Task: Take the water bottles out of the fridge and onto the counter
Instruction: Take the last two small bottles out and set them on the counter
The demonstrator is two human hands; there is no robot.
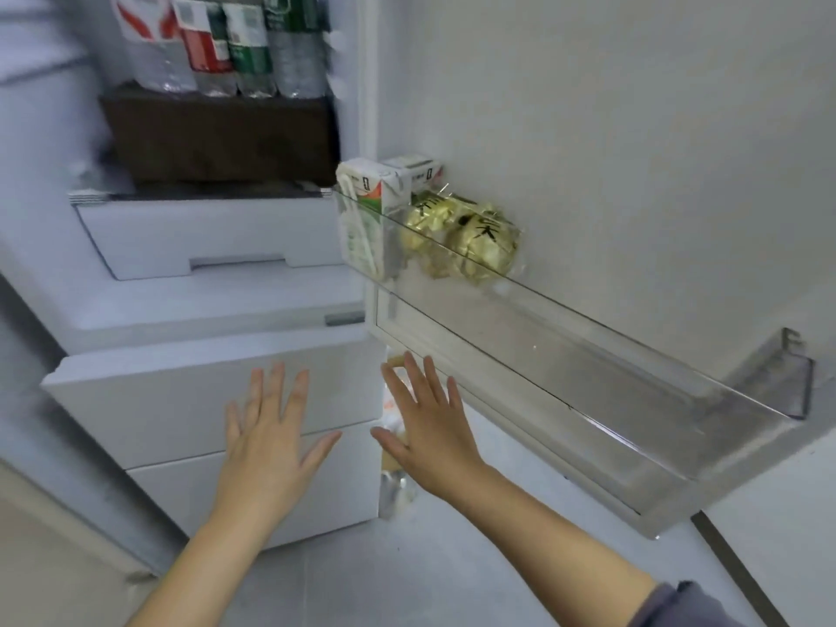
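Note:
Several clear water bottles (217, 43) with red, white and green labels stand in a row on a dark box (221, 138) high up inside the open fridge. Their tops are cut off by the frame's upper edge. My left hand (271, 432) is held out flat with fingers spread, well below the bottles, in front of the white lower drawers (190, 400). My right hand (429, 423) is also spread and holds nothing. It hovers just below the open door's clear shelf (588, 368).
The fridge door stands open to the right. Its clear shelf holds two small cartons (371, 210) and yellow wrapped packets (470, 237). A white crisper drawer (212, 237) sits under the dark box. A packet (393, 486) lies wedged by the lower drawers. Grey floor is below.

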